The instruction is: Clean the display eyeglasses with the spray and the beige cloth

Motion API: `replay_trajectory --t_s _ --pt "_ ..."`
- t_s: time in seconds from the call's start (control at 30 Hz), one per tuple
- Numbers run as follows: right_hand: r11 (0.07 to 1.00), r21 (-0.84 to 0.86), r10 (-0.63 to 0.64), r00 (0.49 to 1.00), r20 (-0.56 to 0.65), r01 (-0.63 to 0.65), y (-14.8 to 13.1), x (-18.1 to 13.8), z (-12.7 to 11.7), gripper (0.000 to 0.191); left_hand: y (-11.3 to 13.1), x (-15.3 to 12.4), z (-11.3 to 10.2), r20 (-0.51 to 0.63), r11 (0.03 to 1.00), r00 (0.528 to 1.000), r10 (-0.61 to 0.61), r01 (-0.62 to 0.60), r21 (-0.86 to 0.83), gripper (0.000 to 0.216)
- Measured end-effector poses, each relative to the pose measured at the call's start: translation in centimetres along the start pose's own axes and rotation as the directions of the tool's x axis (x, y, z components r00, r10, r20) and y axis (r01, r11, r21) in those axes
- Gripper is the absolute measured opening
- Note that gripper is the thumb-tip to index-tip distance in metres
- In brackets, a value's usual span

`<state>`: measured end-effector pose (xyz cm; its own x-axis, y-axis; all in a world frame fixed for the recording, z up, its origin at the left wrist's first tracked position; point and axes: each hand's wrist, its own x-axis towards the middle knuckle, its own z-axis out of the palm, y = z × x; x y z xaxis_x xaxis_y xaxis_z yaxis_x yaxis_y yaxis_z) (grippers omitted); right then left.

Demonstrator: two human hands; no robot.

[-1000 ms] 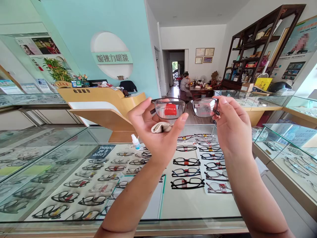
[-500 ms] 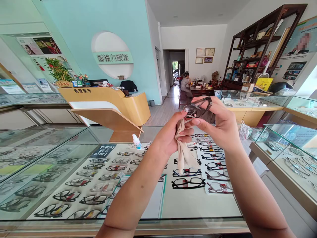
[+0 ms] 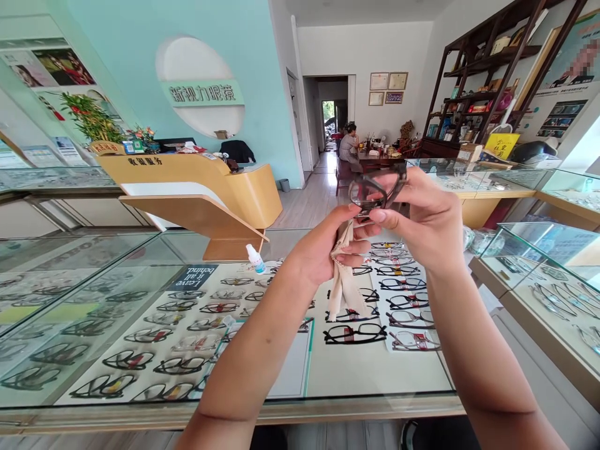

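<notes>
A dark-framed pair of eyeglasses (image 3: pixel 367 192) is held up above the glass counter, slightly blurred. My right hand (image 3: pixel 424 219) is closed on it, thumb and fingers gripping the frame at the right. My left hand (image 3: pixel 330 247) is closed around a beige cleaning cloth (image 3: pixel 345 284), which hangs down below the fingers. Its thumb and fingertips are against the lower left of the eyeglasses; how much cloth touches the lens is hidden. Under both hands, rows of eyeglasses (image 3: pixel 355 333) lie inside the display case.
A small white bottle (image 3: pixel 255 259) stands on the glass counter (image 3: pixel 375 400) left of my hands. A framed tray or mirror (image 3: pixel 293 362) lies below my left forearm. More display cases (image 3: pixel 553 275) flank both sides. Farther off are a wooden reception desk (image 3: pixel 187 172) and a seated person (image 3: pixel 348 148).
The view has tilted down a little, so the room sits higher. My right hand and the eyeglasses have shifted slightly right and up, and the frame is turned a bit. Both grips persist.
</notes>
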<state>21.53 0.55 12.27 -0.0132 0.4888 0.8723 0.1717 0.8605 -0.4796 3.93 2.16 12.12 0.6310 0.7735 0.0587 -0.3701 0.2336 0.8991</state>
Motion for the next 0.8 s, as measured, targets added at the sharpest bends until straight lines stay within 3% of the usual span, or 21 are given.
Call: replay_trajectory --t_s 0.1,0.17,0.23,0.3,0.4,0.5,0.6,0.8 --pt "0.999 -0.037 0.018 1.0 -0.018 -0.019 -0.2 0.1 -0.5 0.026 -0.1 0.4 -0.7 -0.101 0.974 0.988 0.12 -0.098 0.205 0.057" --pt "0.995 -0.093 0.031 0.999 0.017 -0.03 -0.3 0.3 -1.3 0.029 0.4 0.4 -2.0 -0.226 0.892 0.92 0.32 -0.212 0.398 0.064" --pt "0.986 -0.163 0.059 0.993 0.103 -0.042 0.0 0.5 -2.1 0.029 1.4 0.0 -3.8 -0.317 0.732 0.763 0.563 -0.283 0.619 0.066" --pt "0.967 -0.251 0.101 0.973 0.206 -0.047 1.0 0.5 -2.8 0.026 2.7 -0.7 -5.8 -0.324 0.546 0.583 0.745 -0.255 0.798 0.065" --pt "0.91 -0.41 0.241 0.888 0.391 -0.067 3.7 -0.2 -2.6 0.024 4.8 -2.2 -7.8 -0.316 0.397 0.42 0.851 -0.119 0.91 0.063" --pt "0.764 -0.641 0.489 0.712 0.504 -0.071 6.8 -2.1 -1.1 0.024 6.0 -3.5 -8.2 -0.298 0.339 0.395 0.869 -0.037 0.94 0.057" --pt "0.656 -0.755 0.628 0.552 0.549 0.005 9.4 -4.5 0.8 0.028 6.3 -4.3 -7.5 -0.244 0.29 0.387 0.889 -0.064 0.955 0.054" --pt "0.63 -0.767 0.663 0.43 0.613 0.122 12.3 -8.0 3.1 0.029 6.0 -4.9 -6.2 -0.174 0.208 0.392 0.903 -0.044 0.977 0.047"
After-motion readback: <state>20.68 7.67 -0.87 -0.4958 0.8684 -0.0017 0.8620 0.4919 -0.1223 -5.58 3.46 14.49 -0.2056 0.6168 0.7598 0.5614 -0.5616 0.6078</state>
